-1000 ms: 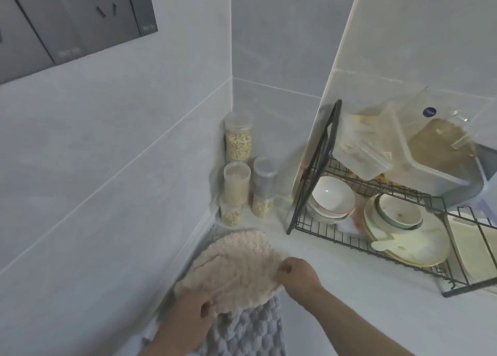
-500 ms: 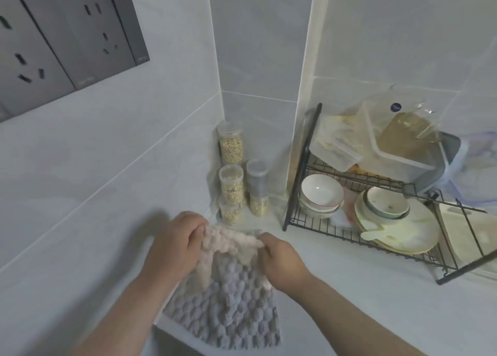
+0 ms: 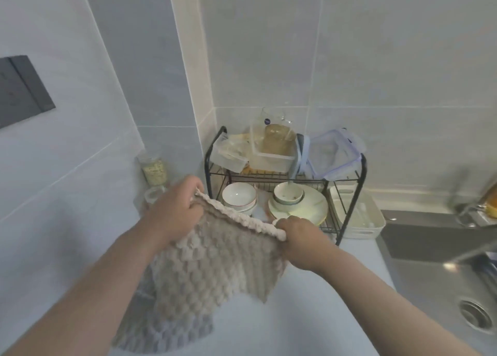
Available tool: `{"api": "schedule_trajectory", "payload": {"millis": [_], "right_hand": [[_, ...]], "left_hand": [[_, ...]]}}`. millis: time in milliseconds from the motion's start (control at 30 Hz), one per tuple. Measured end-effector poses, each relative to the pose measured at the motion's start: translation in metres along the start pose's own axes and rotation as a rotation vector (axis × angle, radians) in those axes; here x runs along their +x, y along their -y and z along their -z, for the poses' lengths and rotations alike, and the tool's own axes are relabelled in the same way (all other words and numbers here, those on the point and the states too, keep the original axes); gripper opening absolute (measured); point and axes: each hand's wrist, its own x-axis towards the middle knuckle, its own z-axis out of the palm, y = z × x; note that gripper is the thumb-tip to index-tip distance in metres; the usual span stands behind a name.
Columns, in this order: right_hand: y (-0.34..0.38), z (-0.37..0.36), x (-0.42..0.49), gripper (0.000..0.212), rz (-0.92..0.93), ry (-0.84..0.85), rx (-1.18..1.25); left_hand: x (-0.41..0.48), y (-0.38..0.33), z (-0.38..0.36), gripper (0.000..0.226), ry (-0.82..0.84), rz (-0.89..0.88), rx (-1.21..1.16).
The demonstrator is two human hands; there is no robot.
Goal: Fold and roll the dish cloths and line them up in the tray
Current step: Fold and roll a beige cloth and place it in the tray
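A second ago the beige cloth (image 3: 215,264) lay on the worktop. Now it hangs spread in front of the dish rack (image 3: 269,177), with the left hand (image 3: 174,210) and right hand (image 3: 298,237) each pinching a top corner in clamped fingers. It looks ready for folding. The tray (image 3: 357,232) sits just right of the rack.

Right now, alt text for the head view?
The left hand and right hand grip the top corners of a beige bobble-textured dish cloth, held above a grey textured cloth. Behind stands a black wire dish rack.
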Motion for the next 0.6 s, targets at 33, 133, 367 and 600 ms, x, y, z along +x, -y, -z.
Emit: {"api": "schedule_trajectory", "payload": {"millis": [33,133,367,600], "right_hand": [[-0.013,0.009,-0.007,0.010,-0.059,-0.010,-0.007],[-0.044,0.031,-0.025,0.014,-0.204,-0.139,0.026],[-0.094,0.016,-0.087,0.019,-0.169,-0.070,-0.006],[-0.119,-0.113,-0.132,0.029,-0.205,0.405,-0.083]], "left_hand": [[0.006,-0.008,-0.009,0.026,0.024,-0.031,0.049],[0.023,-0.028,-0.036,0.032,0.019,-0.163,0.138],[0.000,-0.048,-0.096,0.032,0.125,-0.319,0.220],[-0.091,0.026,-0.207,0.026,0.667,-0.175,0.244]]}}
